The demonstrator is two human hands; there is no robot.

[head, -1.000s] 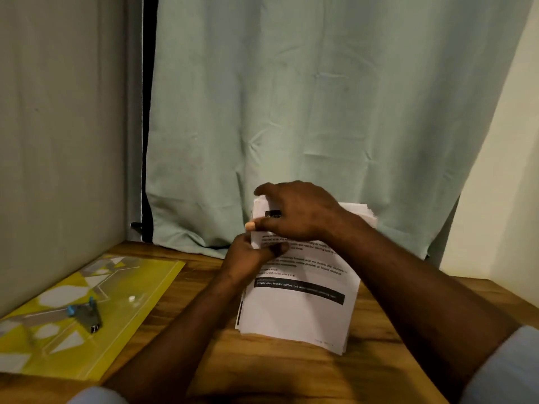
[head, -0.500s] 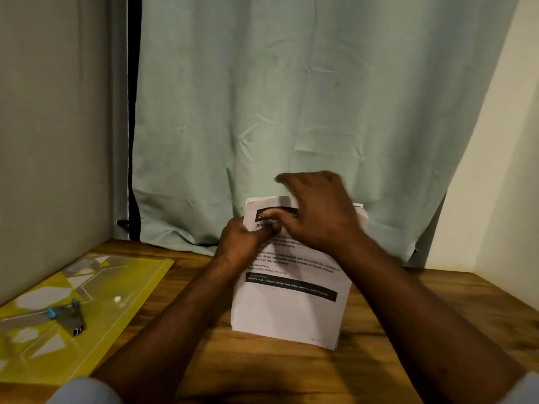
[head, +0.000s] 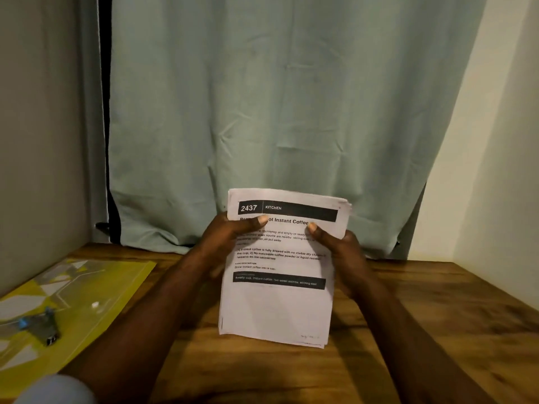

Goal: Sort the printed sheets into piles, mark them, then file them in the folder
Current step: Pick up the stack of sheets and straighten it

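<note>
Item 1: stack of printed sheets (head: 278, 310), white, held upright at the centre of the view, facing the wearer, over the wooden table (head: 437, 330); whether its lower edge touches the wood cannot be told. Front page (head: 287, 298): black header bar reading "2437 KITCHEN", a bold title ending "of Instant Coffee" with its start covered by a thumb, several lines of small print, a second black bar further down, lower third blank. Sheet edges fan slightly at the stack's 1 o'clock corner. Item 2: left hand (head: 226, 243), clamped on the stack's 9 o'clock edge, thumb laid across the front at the title line, fingers behind the paper. Item 3: right hand (head: 347, 252), clamped on the 3 o'clock edge, thumb tip on the front, fingers out of sight behind. The two hands are apart, with the page's width between them. Item 4: folder (head: 116, 290), yellow translucent plastic with pale angular shapes, flat on the table at 8 o'clock of the stack, well apart from it. Item 5: small blue-and-grey object (head: 40, 328), lying on the folder toward its 8 o'clock end; too blurred to name. Item 6: curtain (head: 262, 112), pale green, hanging behind the stack at 12 o'clock, down to the table's far edge. Item 7: sleeve (head: 55, 389), pale blue, at the 7 o'clock corner of the view.
</note>
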